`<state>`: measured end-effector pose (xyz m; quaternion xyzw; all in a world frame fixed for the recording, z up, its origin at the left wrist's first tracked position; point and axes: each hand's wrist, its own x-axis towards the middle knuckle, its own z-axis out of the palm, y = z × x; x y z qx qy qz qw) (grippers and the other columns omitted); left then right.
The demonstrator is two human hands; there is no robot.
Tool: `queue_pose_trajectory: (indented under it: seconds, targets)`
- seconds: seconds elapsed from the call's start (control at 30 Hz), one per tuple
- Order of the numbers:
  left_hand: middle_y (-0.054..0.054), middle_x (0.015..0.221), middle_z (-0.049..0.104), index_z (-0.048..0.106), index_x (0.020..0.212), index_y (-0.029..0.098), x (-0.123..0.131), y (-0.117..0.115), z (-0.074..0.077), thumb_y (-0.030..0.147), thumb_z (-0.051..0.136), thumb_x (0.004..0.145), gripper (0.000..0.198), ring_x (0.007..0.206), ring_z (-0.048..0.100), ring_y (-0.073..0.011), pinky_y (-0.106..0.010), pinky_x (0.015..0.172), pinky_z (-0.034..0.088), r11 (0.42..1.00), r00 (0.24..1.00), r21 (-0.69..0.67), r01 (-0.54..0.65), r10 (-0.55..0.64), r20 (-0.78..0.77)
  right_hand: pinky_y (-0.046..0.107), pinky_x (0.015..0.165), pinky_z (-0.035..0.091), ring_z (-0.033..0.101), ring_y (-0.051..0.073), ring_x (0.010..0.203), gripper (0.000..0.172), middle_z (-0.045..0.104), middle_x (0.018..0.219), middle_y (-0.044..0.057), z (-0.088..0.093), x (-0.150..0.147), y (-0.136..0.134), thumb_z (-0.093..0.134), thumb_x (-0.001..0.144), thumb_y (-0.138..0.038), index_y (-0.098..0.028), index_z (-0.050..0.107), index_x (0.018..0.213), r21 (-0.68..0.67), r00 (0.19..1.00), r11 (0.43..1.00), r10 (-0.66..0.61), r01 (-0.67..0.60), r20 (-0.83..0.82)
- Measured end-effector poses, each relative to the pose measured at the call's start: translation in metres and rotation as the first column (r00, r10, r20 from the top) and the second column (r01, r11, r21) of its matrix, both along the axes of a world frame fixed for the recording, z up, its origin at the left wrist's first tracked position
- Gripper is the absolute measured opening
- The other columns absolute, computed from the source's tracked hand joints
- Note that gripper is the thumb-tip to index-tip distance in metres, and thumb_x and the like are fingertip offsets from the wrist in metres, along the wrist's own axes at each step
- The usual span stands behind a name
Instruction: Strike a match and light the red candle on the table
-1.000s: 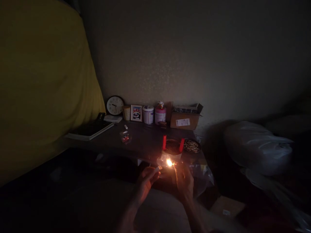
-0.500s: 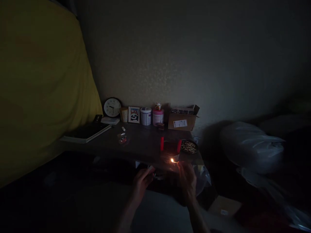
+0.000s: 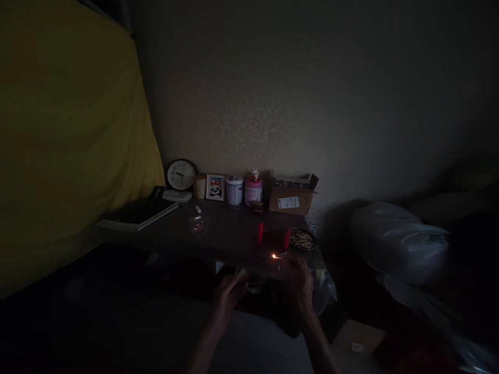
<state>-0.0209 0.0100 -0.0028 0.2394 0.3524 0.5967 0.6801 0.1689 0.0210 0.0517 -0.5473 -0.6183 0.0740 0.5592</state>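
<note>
My right hand (image 3: 299, 280) pinches a burning match (image 3: 277, 257) over the table's front part. Its small flame points left, just in front of two upright red candles (image 3: 260, 234), which show no flame. My left hand (image 3: 228, 293) is closed around a small, flat, pale-edged box that looks like a matchbox (image 3: 242, 273), at the table's front edge. Darkness hides most of that box. Right of the candles lies a round dark dish (image 3: 303, 239) full of matchsticks.
Along the wall stand a clock (image 3: 181, 174), a panda picture frame (image 3: 215, 187), a white tub (image 3: 234, 190), a pink tub (image 3: 253, 192) and a cardboard box (image 3: 290, 200). A large book (image 3: 138, 218) lies left, beside a yellow curtain (image 3: 78, 130). White plastic bags (image 3: 397, 241) sit right.
The match flame has become smaller and dimmer, and it sits slightly further left. My right hand has shifted a little left; my left hand stays nearly in place.
</note>
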Motion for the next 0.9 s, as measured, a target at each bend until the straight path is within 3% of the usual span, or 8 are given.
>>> queue_pose_trajectory:
  seconds: [0.4,0.9]
  targets:
    - [-0.008,0.097,0.066,0.067,0.086,0.016,0.000,0.002,-0.003,0.035,0.072,0.064,0.030,0.086,0.061,-0.0173,-0.025,0.075,0.047,1.000,1.000,0.009,0.004,-0.004,0.027,0.029,0.069,0.040,0.056,0.018,0.073,0.025,0.061,0.079,0.004,0.019,-0.002,0.028,0.050,0.080,-0.039,-0.018,0.064,0.079,0.019,1.000,1.000,-0.004,0.004,-0.004]
    - [-0.004,0.085,0.068,0.067,0.077,0.017,0.003,0.009,-0.007,0.033,0.077,0.058,0.027,0.074,0.061,-0.0141,-0.022,0.064,0.044,0.999,0.996,-0.046,0.015,-0.010,0.090,0.024,0.060,0.044,0.056,0.015,0.067,0.032,0.061,0.073,0.003,0.030,-0.018,0.054,0.051,0.079,-0.045,-0.014,0.061,0.083,0.050,0.942,0.985,0.170,-0.163,-0.289]
